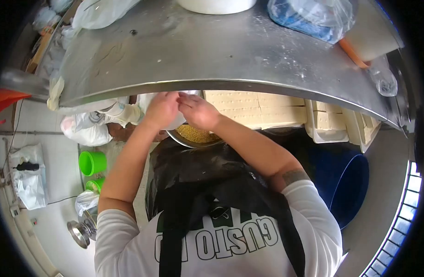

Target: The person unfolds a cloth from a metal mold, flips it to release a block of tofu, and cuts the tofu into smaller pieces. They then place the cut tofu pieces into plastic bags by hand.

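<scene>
Just below the edge of the steel shelf, my left hand (pixel 161 111) and my right hand (pixel 198 111) meet, fingertips close together. The fingers of both look bent inward; whatever they may hold is too small or hidden to name. Under and behind them is something whitish, partly covered by the hands. A metal bowl (pixel 179 140) with yellow crumbly grains (pixel 197 134) sits right below my right hand. To the right of the hands lie pale rectangular slabs (pixel 235 108) with rows of small holes.
The steel shelf (pixel 189 55) overhangs the hands and carries a white tub (pixel 216 5) and bags. White trays (pixel 331 135) with pale blocks are at the right, above a blue barrel (pixel 343 184). Green buckets (pixel 93 163) and a white bag (pixel 89 134) are at the left.
</scene>
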`<action>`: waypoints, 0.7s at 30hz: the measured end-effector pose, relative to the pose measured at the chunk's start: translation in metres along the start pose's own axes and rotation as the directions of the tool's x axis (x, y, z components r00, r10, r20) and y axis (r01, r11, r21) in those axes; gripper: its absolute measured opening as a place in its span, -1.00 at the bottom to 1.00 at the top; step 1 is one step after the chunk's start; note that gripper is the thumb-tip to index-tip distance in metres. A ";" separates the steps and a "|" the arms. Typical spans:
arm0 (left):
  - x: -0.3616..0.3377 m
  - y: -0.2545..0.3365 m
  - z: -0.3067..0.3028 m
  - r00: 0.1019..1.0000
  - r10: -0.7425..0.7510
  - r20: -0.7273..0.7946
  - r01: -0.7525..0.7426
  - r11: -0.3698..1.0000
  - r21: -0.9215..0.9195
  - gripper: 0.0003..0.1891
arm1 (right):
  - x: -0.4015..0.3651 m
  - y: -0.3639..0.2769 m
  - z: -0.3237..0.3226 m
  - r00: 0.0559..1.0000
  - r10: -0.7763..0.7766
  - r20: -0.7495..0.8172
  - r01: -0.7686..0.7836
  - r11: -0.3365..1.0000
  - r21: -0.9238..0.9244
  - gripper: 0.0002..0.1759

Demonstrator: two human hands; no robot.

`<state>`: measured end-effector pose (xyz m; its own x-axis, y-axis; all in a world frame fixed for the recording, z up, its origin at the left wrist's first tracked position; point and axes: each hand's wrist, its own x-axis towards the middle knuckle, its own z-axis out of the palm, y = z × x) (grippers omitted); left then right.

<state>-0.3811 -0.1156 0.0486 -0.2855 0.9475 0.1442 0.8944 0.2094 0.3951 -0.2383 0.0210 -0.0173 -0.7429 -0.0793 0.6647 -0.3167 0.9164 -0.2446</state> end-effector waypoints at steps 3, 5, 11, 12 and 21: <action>0.005 -0.062 -0.012 0.949 -0.273 0.159 0.231 0.943 0.241 -0.62 | 0.027 0.021 0.034 0.979 0.039 0.198 -0.019 0.994 -0.103 -0.51; -0.004 -0.114 0.000 0.935 -0.344 -0.082 0.353 0.887 0.298 -0.62 | 0.046 0.016 0.017 0.634 0.432 0.641 -0.397 0.894 -0.209 -0.35; 0.011 -0.098 -0.030 0.969 -0.182 -0.166 0.202 0.973 0.115 -0.58 | 0.029 -0.002 0.009 0.560 0.658 0.504 -0.655 0.724 -0.217 -0.16; 0.011 -0.099 -0.028 0.971 -0.174 -0.166 0.193 0.976 0.101 -0.58 | 0.016 -0.010 0.003 0.551 0.667 0.501 -0.657 0.717 -0.232 -0.16; 0.016 -0.162 0.079 0.926 -0.359 -0.118 0.357 0.933 -0.039 -0.51 | -0.203 -0.016 -0.015 -0.176 0.764 -0.620 -0.984 -0.130 0.119 -0.04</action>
<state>-0.5033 -0.1153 -0.0845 -0.6258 0.7737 0.0984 0.7195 0.5240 0.4558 -0.0737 0.0279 -0.1375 0.2544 0.9578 0.1341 0.7024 -0.0877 -0.7064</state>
